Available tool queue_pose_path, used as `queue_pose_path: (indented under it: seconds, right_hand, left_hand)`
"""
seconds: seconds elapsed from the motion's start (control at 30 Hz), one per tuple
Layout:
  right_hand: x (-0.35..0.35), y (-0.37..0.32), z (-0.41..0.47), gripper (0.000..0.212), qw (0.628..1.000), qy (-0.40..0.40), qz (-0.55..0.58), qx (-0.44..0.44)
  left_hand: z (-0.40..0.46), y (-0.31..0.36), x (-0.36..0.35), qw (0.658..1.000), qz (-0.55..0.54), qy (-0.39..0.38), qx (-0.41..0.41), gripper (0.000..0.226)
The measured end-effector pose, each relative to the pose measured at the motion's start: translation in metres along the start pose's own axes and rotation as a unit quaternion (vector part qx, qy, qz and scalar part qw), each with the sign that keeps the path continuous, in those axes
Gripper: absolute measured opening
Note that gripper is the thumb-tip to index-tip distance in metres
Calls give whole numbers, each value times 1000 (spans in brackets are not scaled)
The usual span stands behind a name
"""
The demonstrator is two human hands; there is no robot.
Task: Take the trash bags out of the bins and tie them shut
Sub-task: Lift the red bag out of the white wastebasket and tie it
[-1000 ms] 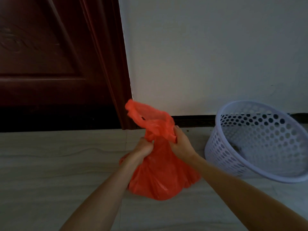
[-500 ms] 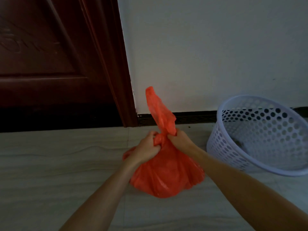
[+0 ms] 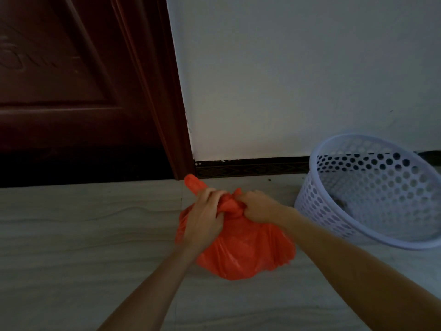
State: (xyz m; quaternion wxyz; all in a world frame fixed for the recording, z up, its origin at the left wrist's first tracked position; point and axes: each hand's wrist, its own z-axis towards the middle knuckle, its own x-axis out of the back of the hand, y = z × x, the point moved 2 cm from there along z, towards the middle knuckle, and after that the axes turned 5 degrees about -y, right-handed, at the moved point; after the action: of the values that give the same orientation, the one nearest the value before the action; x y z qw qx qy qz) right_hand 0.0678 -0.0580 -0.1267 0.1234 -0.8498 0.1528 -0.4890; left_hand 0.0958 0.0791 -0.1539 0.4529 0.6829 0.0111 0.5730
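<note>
I've got the crumpled orange plastic trash bag sitting on the floor just left of the white perforated plastic bin. My left hand and right hand each have their grip curled tight around the bag's twisted neck, I reckon so I can cinch the knot. The knot itself is buried between my fists, so no idea if it's done, and there's something dark in the bin I can't make out.

door: I see dark red-brown wood door w/ carved panels, 10 o'clock
frame: matching door frame, 11 o'clock
wall: white wall, 12–2 o'clock
skirting: dark patterned baseboard along wall bottom
floor: pale grey tile floor, 6–9 o'clock
</note>
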Motion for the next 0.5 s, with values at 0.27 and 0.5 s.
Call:
queue_pose_path:
  seconds: [0.27, 0.5]
  right_hand:
    - [0, 6, -7, 44, 971, -27, 236, -5]
    - [-9, 12, 0, 30, 979, 87, 186, 6]
  left_hand:
    - [9, -2, 1, 992, -36, -87, 88, 40]
    - [16, 1, 5, 898, -374, -60, 222, 41]
